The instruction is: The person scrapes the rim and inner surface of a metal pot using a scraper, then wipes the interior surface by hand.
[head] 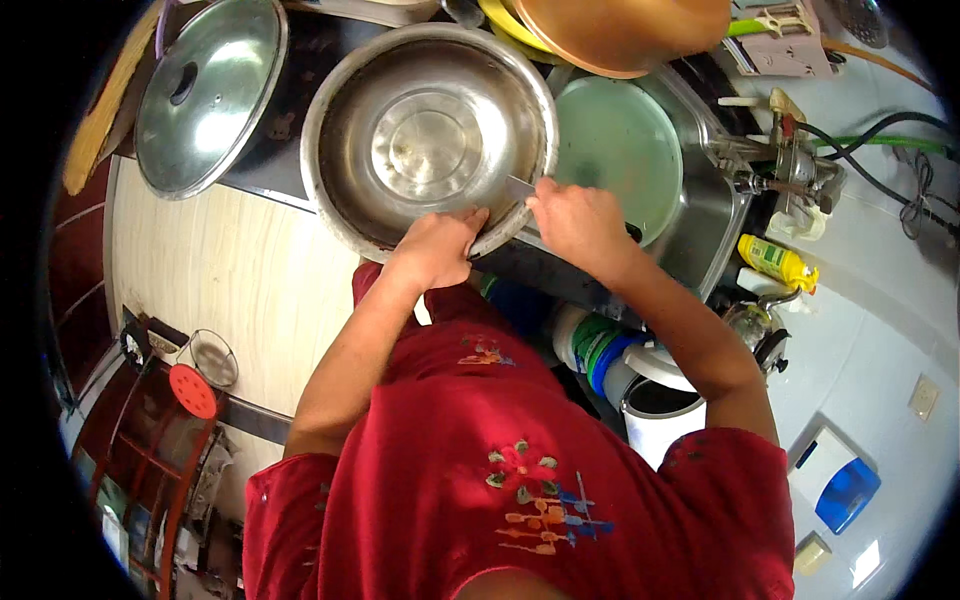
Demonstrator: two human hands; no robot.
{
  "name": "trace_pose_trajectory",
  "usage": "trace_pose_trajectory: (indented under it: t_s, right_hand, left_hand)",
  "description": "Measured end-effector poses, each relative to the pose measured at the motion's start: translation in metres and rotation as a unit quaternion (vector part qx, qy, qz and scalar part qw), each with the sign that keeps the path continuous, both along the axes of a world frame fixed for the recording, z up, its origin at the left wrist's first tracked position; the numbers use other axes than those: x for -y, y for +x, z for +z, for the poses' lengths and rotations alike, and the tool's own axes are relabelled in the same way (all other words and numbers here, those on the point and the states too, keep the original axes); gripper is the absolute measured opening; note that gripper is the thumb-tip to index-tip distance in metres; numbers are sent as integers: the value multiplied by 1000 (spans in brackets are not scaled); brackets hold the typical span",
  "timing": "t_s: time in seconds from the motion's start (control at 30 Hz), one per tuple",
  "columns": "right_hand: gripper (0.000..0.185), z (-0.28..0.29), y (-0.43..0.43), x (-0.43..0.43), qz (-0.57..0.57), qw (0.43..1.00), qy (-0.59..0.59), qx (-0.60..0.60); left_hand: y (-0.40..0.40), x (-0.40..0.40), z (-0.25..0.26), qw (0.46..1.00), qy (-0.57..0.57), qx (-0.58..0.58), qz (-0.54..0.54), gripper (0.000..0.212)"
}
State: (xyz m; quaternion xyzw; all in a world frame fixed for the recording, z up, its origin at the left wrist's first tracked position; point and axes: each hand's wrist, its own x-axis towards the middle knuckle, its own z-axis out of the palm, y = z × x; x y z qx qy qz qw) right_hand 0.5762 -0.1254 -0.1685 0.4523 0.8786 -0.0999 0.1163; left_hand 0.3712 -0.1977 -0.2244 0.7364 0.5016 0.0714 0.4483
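Note:
A wide stainless steel basin (427, 56) stands before me, its shiny inside facing up and no food visible in it. My left hand (439, 251) grips the basin's near rim, with the fingers reaching over to the inner wall. My right hand (577, 221) is closed around a knife (519, 187) at the basin's right rim. The short blade points left over the inner wall, and a black handle end shows behind the hand. Whether the blade touches the metal, I cannot tell.
A metal sink (709, 225) at the right holds a pale green basin (622, 150). An orange-brown bowl (622, 34) overhangs the back. To the left leans a round metal lid (206, 97). Taps (795, 169) and a yellow bottle (776, 262) line the right wall; a white bin (660, 427) stands below.

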Motion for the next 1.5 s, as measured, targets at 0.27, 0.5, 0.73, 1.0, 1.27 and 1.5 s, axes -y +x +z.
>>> trace_pose_trajectory:
  t_s: [0.27, 0.5, 0.73, 1.0, 1.27, 1.5]
  right_hand:
    - [21, 7, 1, 0, -42, 997, -44, 51]
    - [28, 9, -1, -2, -39, 995, -62, 71]
    - [28, 18, 1, -26, -66, 996, -26, 48]
    - [26, 18, -5, -18, -25, 998, -8, 49]
    - [27, 7, 3, -14, -8, 998, -19, 64]
    - [27, 20, 0, -18, -17, 994, -52, 93]
  left_hand:
    - [4, -5, 2, 1000, -22, -3, 7, 71]
    - [3, -8, 7, 999, -31, -7, 7, 71]
    - [4, -8, 3, 1000, -14, 1, 12, 70]
    - [3, -11, 10, 999, -36, -12, 0, 68]
    - [3, -9, 6, 999, -34, -3, -5, 68]
    - [2, -9, 6, 1000, -17, 1, -5, 67]
